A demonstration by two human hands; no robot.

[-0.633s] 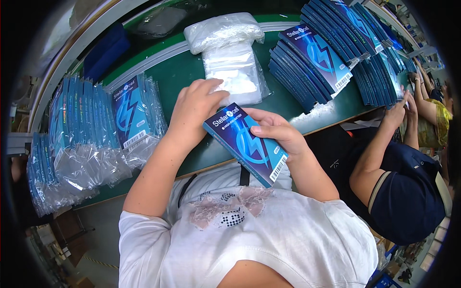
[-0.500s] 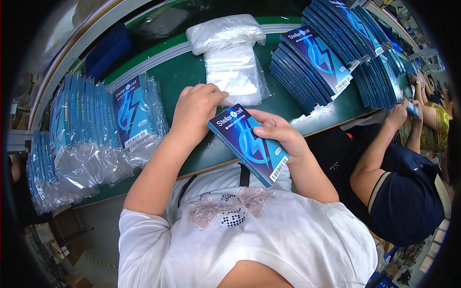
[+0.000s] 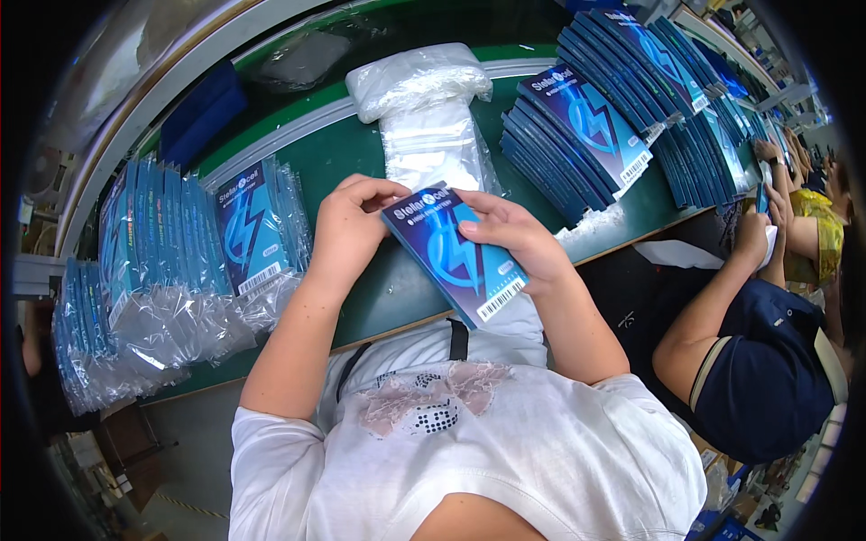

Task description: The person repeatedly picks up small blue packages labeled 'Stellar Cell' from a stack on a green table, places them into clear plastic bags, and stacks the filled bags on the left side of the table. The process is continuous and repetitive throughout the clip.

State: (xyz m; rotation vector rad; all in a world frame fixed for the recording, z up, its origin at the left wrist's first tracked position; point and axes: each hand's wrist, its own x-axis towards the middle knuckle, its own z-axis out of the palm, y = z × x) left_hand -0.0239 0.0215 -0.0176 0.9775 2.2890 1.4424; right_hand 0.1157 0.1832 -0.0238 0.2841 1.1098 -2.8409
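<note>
My right hand (image 3: 516, 236) is closed on a flat blue battery box (image 3: 456, 257), thumb on its printed front and fingers behind. The box tilts, its barcode end toward my body. At the box's upper left corner is my left hand (image 3: 354, 216), its fingers curled together. Whatever those fingertips pinch, if anything, is hidden or too small to make out. Just beyond both hands lies a stack of clear plastic bags (image 3: 431, 149) on the green table, with a bulging clear bundle (image 3: 419, 79) across its far end.
Bagged blue boxes (image 3: 167, 234) stand in rows at the left. Unbagged boxes (image 3: 577, 135) lean in stacks at the right. A dark blue bin (image 3: 203, 108) sits at the back left. A co-worker in a dark shirt (image 3: 762, 361) works at my right, holding something blue and white.
My left hand has come back from the bag stack to the box's upper corner. The box has shifted slightly left and turned its front more upward. The co-worker's hands have moved.
</note>
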